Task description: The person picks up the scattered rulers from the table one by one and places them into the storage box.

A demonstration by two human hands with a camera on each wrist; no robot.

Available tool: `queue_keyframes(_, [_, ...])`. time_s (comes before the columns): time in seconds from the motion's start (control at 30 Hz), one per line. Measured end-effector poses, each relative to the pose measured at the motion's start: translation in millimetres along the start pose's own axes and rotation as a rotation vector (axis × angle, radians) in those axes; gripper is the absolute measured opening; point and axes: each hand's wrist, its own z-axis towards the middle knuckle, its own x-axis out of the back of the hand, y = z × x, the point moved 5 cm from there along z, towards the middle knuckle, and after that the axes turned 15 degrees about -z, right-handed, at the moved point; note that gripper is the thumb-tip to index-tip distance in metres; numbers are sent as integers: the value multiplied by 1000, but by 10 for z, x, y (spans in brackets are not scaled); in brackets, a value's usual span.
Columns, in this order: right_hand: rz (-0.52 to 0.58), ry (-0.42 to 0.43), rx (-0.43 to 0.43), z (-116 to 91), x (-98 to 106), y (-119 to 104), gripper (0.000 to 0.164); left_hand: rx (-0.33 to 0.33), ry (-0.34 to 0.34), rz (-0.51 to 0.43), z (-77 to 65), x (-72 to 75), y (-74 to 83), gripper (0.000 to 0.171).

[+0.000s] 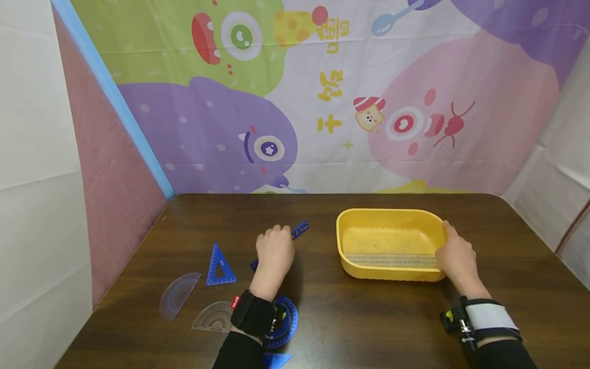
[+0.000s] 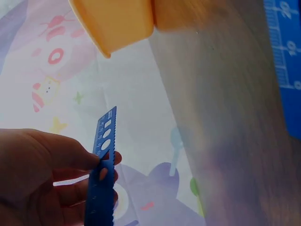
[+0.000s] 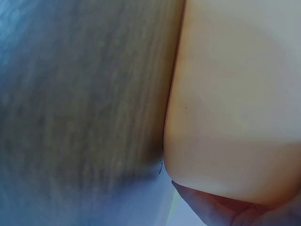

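Note:
My left hand (image 1: 275, 249) grips a blue ruler (image 1: 300, 229) above the table, left of the yellow plastic box. In the left wrist view the thumb and fingers pinch this ruler (image 2: 106, 134), which has cut-out shapes and a wavy edge. At the right end of the yellow box (image 1: 392, 274), my right hand (image 1: 457, 258) holds its wall. The right wrist view shows the box side (image 3: 225, 113) close up, with fingers (image 3: 207, 202) around its end. A clear ruler (image 1: 392, 260) lies inside the box along the near wall.
Left of my left hand lie a blue set square (image 1: 214, 274), a clear purplish protractor (image 1: 180, 296) and a clear protractor (image 1: 214, 316). A round blue protractor (image 1: 289, 323) and another blue piece (image 1: 276, 360) are partly hidden by the left forearm. A printed cloth (image 1: 332, 169) hangs behind the table.

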Motion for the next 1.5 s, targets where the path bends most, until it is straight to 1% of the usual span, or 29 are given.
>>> queue_keyframes(0.17, [-3,17,10,4,2,-13,70,-12,36,-35,23,31,38,5])
queue_keyframes(0.23, [0,15,11,1,4,-14,70,-17,47,-45,26,45,54,9])
queue_keyframes(0.33, [7,6,8,-6,9,-12,70,-35,69,-53,21,69,77,15])
queue_keyframes(0.53, [2,2,5,-10,11,-15,71,-71,127,-94,18,121,116,12])
queue_keyframes(0.63, [-4,1,3,-10,8,-15,70,-95,148,-118,12,143,156,15])
queue_keyframes(0.9, [-1,-15,1,-12,-9,2,71,-149,150,-155,-21,144,263,25])
queue_keyframes(1.03, [-3,-13,-3,-8,-13,8,70,-174,144,-175,-22,134,291,23])
queue_keyframes(1.23, [4,-13,-8,-11,-8,8,71,-241,156,-183,-17,142,359,21])
queue_keyframes(1.33, [4,-7,-4,-11,-5,-2,70,-261,152,-181,-8,147,411,19])
queue_keyframes(1.5, [4,-10,-5,-14,1,0,71,-297,164,-153,18,158,533,14])
